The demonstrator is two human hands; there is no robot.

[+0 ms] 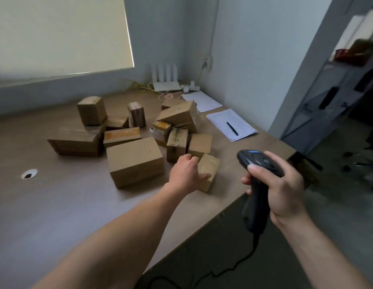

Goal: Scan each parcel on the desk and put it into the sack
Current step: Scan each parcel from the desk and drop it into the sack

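Several brown cardboard parcels lie in a loose heap on the wooden desk. My left hand reaches across the desk and grips a small parcel at the near right of the heap, thumb on its front face. A larger parcel sits just left of that hand. My right hand holds a black handheld barcode scanner by its handle above the desk's right edge, head pointing left toward the heap. Its cable hangs down to the floor. No sack is in view.
Paper sheets with a black pen lie at the desk's right side. A white router, a power strip and cables sit in the back corner. A round cable hole is at the left. Shelving stands at the far right.
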